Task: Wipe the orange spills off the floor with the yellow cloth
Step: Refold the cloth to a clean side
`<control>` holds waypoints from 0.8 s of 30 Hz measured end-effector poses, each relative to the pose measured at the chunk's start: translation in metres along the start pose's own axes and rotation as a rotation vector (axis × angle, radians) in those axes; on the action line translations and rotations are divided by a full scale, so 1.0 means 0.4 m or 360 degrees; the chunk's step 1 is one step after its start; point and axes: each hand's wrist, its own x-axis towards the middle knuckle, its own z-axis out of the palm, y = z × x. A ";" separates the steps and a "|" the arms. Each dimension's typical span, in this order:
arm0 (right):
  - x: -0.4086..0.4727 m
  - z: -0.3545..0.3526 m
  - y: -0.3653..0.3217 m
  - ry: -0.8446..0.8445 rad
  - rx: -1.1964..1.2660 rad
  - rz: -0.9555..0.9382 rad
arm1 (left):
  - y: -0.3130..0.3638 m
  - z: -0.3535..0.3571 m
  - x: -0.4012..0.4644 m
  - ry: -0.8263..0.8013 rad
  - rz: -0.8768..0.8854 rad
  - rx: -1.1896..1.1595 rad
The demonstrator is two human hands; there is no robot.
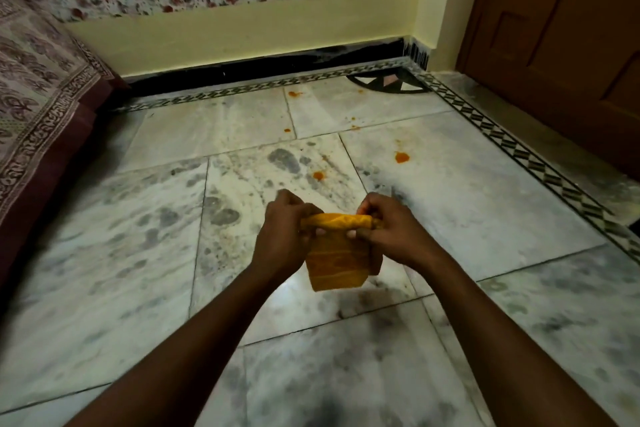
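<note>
Both forearms reach out over the floor (450, 218), w/ left hand (282, 230) and right hand (388, 227) each pinching an end of the cloth (334, 260). Fingers are curled tight round its rolled top edge; the rest hangs folded below, held in the air, not touching the floor. Cloth looks stained orange already, though that could be its own colour.

Wiping looks far from done. Spills still lie ahead of the hands: one spot (318, 175) just beyond them, a bigger one (402, 157) to the right, smaller ones (294, 93) near the wall, plus specks between. Probably the cloth is being folded or readied; every visible spot is left to wipe. Bed (45, 97) at left, door (554, 28) at right.
</note>
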 end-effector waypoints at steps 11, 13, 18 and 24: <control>0.280 0.046 0.034 0.0365 -0.0825 -0.0325 | -0.191 0.115 0.391 -0.0135 -0.0134 -0.0415; 0.309 0.118 0.105 -0.0003 -0.0825 -0.0181 | -0.299 0.150 0.382 -0.0197 -0.0215 -0.0317; 0.346 0.264 0.269 0.0023 -0.0904 0.0159 | -0.569 0.174 0.341 -0.0044 -0.0352 0.0060; 0.405 0.348 0.298 0.0178 -0.1131 0.0363 | -0.637 0.199 0.299 0.0133 -0.0406 0.0502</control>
